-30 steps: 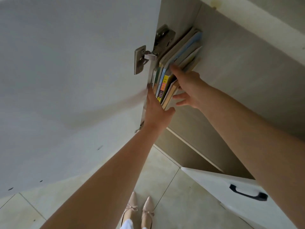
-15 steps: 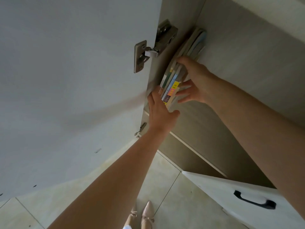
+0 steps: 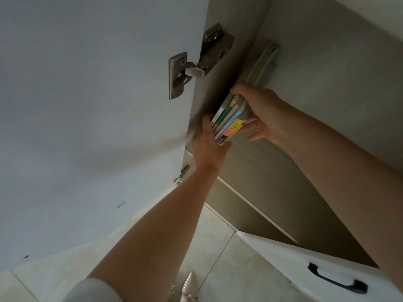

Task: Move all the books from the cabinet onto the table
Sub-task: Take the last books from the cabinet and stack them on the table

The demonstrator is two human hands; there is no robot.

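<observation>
Open white door (image 3: 87, 105) at left, hinge (image 3: 196, 62) beside it. Left hand (image 3: 209, 147) pressing the books (image 3: 229, 120) from below-left, fingers flat together. Books upright inside the cabinet (image 3: 327, 73), sandwiched. Right hand (image 3: 261, 112) clamping their far side, fingers splayed.

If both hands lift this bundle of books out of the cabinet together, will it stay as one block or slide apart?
The books are several thin volumes of unequal size, so inner ones could probably slip. The left hand and right hand press opposite sides, which likely keeps them together. Smooth covers may slide.
</observation>
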